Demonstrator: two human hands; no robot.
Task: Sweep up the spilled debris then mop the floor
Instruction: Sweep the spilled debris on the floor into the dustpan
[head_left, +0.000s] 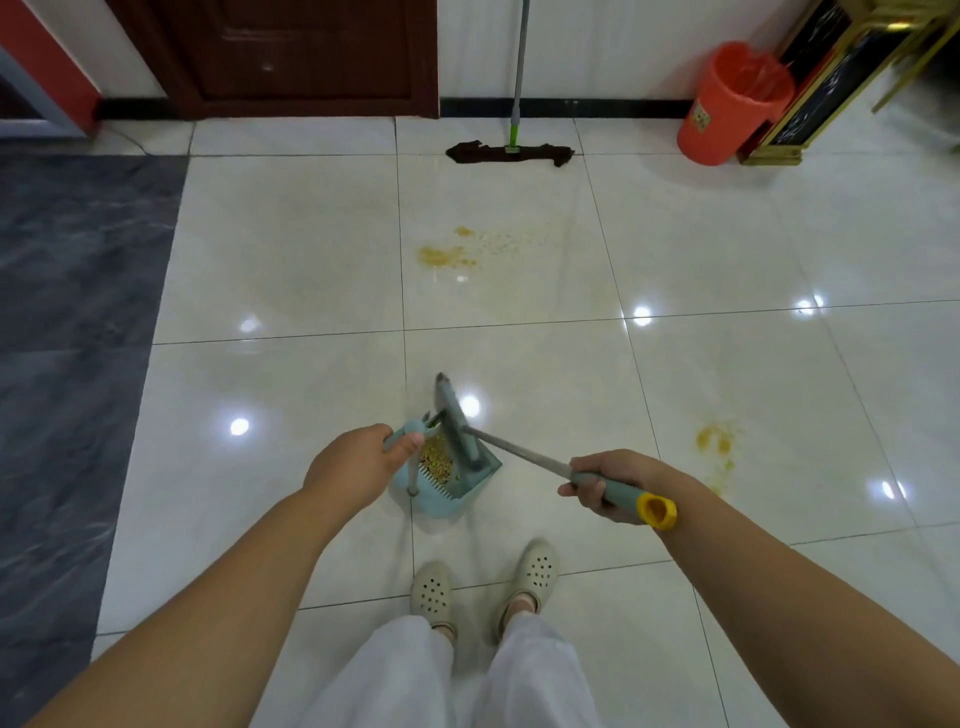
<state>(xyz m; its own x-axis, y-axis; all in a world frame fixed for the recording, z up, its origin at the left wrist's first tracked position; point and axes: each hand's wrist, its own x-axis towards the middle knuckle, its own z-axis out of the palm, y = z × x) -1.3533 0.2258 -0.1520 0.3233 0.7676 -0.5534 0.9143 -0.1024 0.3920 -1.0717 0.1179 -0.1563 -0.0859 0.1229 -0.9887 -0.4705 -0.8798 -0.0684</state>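
My left hand (358, 462) grips the handle of a light blue dustpan (441, 493) that stands on the tiles in front of my feet, with grainy debris (435, 457) inside it. My right hand (605, 483) holds the grey broom handle (524, 454) near its yellow end cap; the broom head (456, 421) rests in the pan's mouth. Yellow debris (447, 254) lies scattered on the tiles further ahead, and a second yellow patch (716, 441) sits to my right. A flat mop (511, 151) with a dark cloth leans against the far wall.
An orange bin (732, 104) with a liner stands at the far right beside a black and gold stand (815, 88). A brown door (291, 52) is at the back. A dark grey floor strip (67, 322) runs along the left. My feet (483, 587) are in pale clogs.
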